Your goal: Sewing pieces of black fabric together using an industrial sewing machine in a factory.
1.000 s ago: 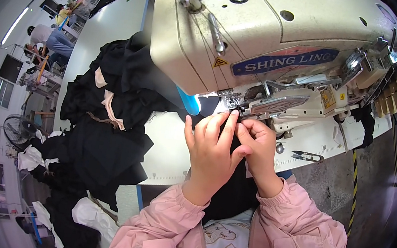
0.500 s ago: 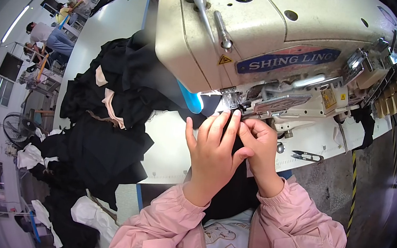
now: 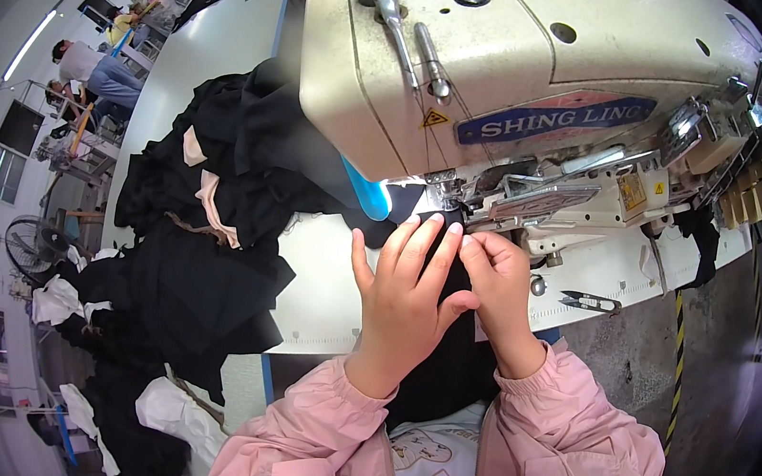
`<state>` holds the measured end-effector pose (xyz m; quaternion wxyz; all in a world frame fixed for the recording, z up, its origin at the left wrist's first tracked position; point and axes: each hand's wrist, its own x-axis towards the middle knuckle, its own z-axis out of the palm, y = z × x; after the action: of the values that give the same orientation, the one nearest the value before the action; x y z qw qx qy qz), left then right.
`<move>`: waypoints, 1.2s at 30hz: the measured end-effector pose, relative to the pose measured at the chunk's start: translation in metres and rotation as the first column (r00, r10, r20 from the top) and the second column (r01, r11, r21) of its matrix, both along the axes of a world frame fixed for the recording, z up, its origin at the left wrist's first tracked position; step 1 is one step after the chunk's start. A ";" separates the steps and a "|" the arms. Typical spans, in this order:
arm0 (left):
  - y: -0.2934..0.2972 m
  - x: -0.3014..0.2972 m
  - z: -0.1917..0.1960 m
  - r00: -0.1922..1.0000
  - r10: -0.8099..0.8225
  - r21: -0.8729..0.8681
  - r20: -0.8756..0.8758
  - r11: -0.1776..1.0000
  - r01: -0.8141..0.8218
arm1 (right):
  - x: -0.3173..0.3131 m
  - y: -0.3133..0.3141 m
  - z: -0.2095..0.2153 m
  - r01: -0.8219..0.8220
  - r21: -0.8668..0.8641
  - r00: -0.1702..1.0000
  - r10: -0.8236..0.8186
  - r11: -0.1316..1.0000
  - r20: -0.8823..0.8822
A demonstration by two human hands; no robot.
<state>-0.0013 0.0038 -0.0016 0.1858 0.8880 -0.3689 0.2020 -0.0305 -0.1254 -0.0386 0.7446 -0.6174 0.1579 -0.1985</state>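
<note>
A cream-coloured sewing machine stands in front of me, its lit presser foot just beyond my fingertips. Black fabric runs from under the foot toward my lap. My left hand lies on this fabric with fingers stretched forward and thumb held out to the side. To its right, my right hand pinches the fabric's edge between thumb and forefinger, close to the foot. The fingertips of both hands are near each other but apart. The needle itself is too small to make out.
Left of the machine lies a heap of black cloth with pale strips on it. Black-handled thread snips rest on the white table at right. A blue guard hangs by the foot. Farther left are a fan and a seated person.
My left hand has drawn back slightly from the foot, and its thumb has come away from my right hand. The metal lever on the machine's head, blurred before, now looks sharp.
</note>
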 end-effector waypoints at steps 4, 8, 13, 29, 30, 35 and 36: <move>-0.001 0.000 0.000 1.000 0.001 -0.010 -0.014 1.000 -0.002 | -0.001 0.001 0.000 -0.006 0.035 1.000 0.006 0.999 0.006; -0.002 0.000 0.000 1.000 0.007 -0.009 -0.017 1.000 -0.007 | -0.001 0.001 -0.005 -0.016 0.026 1.000 0.016 1.000 0.001; -0.003 0.001 0.001 1.000 0.020 -0.004 -0.015 1.000 -0.020 | -0.001 0.004 0.001 0.009 0.092 0.999 -0.013 0.996 0.040; 0.011 0.008 0.004 0.997 -0.051 -0.036 -0.056 0.998 0.049 | -0.004 0.001 -0.013 -0.120 0.171 0.992 0.114 0.978 0.046; 0.011 0.008 0.004 0.997 -0.051 -0.036 -0.055 0.998 0.049 | -0.005 -0.002 -0.011 -0.137 0.153 0.990 0.130 0.979 0.056; 0.010 0.007 0.005 0.996 -0.065 -0.048 -0.057 0.997 0.063 | -0.007 -0.010 -0.011 -0.254 0.095 0.967 0.253 0.962 0.030; 0.011 0.008 0.005 0.996 -0.067 -0.048 -0.059 0.997 0.065 | -0.007 -0.010 -0.014 -0.292 0.123 0.956 0.287 0.948 0.060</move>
<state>0.0069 0.0144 0.0030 0.2240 0.8765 -0.3875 0.1775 -0.0380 -0.1349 -0.0521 0.8075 -0.5797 0.0626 -0.0892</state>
